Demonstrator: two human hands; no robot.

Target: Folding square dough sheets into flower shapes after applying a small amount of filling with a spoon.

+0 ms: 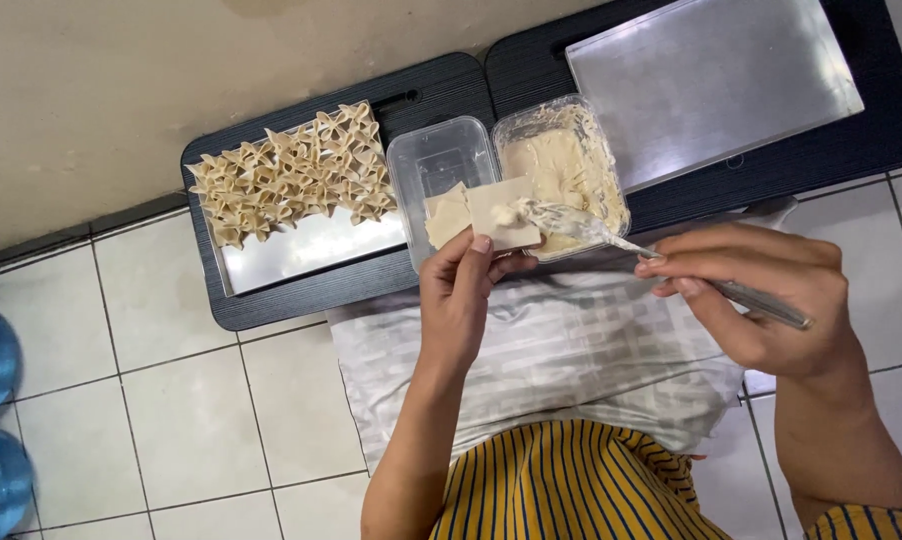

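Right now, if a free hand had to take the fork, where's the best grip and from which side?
Probably the bare handle end of the fork, from the person's right. The tines sit over the wrapper held by the left hand and carry filling, so that end is messy and crowded. The right hand already pinches mid-handle; only the tip beyond it is exposed and clean.

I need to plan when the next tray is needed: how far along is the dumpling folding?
Done: folded dumplings cover well over half of the left tray. In hand: the left hand holds a wrapper while the right hand puts filling on it with a fork. Left: more wrappers in the clear tub, filling in the other tub, and the right tray bare.
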